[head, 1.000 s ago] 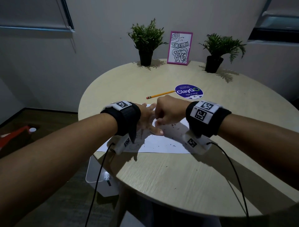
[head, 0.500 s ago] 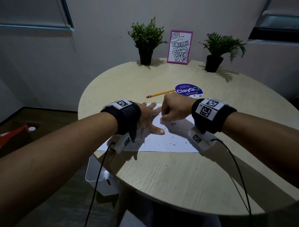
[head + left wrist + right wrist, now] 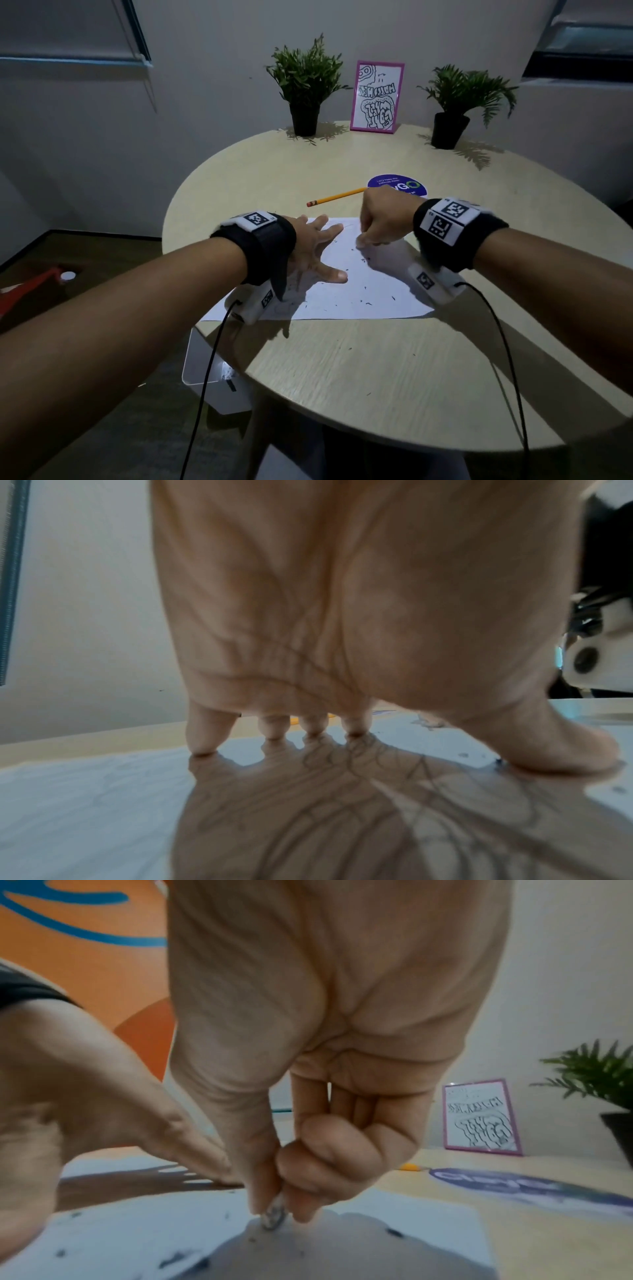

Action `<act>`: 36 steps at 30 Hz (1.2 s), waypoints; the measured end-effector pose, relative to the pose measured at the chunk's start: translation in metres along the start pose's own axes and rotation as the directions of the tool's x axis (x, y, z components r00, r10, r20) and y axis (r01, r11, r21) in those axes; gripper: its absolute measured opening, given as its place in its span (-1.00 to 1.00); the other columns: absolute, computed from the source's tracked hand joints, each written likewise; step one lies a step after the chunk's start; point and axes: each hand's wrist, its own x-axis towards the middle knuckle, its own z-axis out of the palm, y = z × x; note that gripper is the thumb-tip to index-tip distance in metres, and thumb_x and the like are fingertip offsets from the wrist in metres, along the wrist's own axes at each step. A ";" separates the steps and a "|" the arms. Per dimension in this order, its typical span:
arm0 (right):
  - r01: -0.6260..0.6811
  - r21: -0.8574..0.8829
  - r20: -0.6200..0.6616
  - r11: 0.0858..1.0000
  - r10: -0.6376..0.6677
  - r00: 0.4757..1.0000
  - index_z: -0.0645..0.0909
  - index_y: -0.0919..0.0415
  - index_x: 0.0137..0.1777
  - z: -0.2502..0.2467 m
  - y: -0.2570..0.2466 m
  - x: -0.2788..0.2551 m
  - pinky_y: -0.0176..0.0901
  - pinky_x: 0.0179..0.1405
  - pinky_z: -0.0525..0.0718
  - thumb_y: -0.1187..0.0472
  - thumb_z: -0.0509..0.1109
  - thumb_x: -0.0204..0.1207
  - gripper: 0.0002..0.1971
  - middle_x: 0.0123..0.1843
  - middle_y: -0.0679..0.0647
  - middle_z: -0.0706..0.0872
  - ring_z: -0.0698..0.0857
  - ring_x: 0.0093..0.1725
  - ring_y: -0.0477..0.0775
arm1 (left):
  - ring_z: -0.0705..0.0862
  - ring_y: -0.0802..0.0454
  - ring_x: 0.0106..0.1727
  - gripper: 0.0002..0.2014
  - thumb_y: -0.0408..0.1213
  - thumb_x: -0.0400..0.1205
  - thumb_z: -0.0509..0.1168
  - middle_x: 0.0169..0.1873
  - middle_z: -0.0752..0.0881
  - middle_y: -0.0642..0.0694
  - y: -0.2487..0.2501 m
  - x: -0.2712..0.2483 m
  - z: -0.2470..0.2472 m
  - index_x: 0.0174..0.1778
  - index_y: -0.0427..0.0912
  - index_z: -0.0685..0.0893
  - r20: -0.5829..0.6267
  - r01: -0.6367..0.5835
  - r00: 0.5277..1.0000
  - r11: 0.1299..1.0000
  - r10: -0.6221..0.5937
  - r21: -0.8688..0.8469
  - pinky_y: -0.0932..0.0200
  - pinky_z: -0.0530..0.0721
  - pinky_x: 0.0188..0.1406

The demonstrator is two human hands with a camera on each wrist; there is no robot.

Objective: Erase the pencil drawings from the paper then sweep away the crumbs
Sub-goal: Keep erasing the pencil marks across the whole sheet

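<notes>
A white sheet of paper (image 3: 359, 294) lies on the round table, speckled with dark eraser crumbs (image 3: 368, 301). My left hand (image 3: 317, 251) lies flat on the sheet's left part with fingers spread, and in the left wrist view its fingertips (image 3: 274, 730) press the paper (image 3: 85, 804) over faint pencil lines. My right hand (image 3: 376, 222) is curled near the paper's far right area. In the right wrist view it pinches a small smudged eraser (image 3: 274, 1214) between thumb and fingers, its tip on the paper (image 3: 137, 1240).
A yellow pencil (image 3: 337, 197) lies beyond the paper beside a round blue sticker (image 3: 407, 186). Two potted plants (image 3: 305, 85) (image 3: 455, 102) and a pink-framed drawing (image 3: 376, 97) stand at the table's far edge. A white bin (image 3: 212, 373) stands below the table's left edge.
My right hand with the eraser has slid away from me and to the right across the paper. The left hand has stayed flat in place.
</notes>
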 end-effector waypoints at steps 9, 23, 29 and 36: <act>0.171 0.005 -0.023 0.985 -0.171 0.985 0.77 0.25 -0.39 0.012 -0.036 0.002 -0.06 -0.35 0.64 0.08 0.58 0.40 -0.74 -0.49 0.13 0.68 0.61 -0.43 0.04 | -0.14 -0.26 0.75 -0.06 0.45 0.53 0.21 0.75 -0.24 0.04 0.002 -0.008 -0.004 0.73 0.26 -0.10 -0.025 -0.067 0.998 0.995 0.065 -0.071 -0.39 0.13 0.63; 0.140 0.060 -0.015 0.988 -0.139 0.990 0.85 0.13 -0.21 0.005 -0.005 -0.017 -0.34 -0.39 0.65 0.01 0.56 0.52 -0.79 -0.41 -0.07 0.80 0.73 -0.41 -0.17 | -0.25 -0.12 0.75 0.13 0.56 0.41 0.20 0.72 -0.36 0.11 -0.001 -0.009 -0.005 0.70 0.26 -0.36 0.022 -0.018 1.000 0.993 0.021 -0.117 -0.37 -0.06 0.67; 0.100 0.044 -0.090 0.994 -0.096 0.991 0.84 0.20 -0.23 0.008 -0.011 -0.020 -0.20 -0.35 0.65 0.11 0.61 0.45 -0.84 -0.40 0.00 0.79 0.72 -0.37 -0.03 | -0.35 -0.11 0.73 0.29 0.55 0.23 0.41 0.73 -0.34 0.07 -0.005 -0.013 0.002 0.67 0.36 -0.35 -0.017 -0.103 0.995 0.985 0.102 -0.142 -0.50 -0.07 0.63; 0.203 0.002 -0.123 0.979 -0.201 0.972 0.80 0.27 -0.07 0.020 -0.044 -0.029 -0.15 -0.31 0.58 0.17 0.63 0.44 -0.82 -0.36 0.01 0.57 0.64 -0.24 0.07 | 0.00 -0.03 0.75 0.01 0.33 0.40 0.48 0.72 -0.04 0.21 -0.001 -0.026 -0.001 0.69 0.33 0.06 -0.005 -0.165 0.986 0.962 0.168 -0.217 -0.26 0.15 0.66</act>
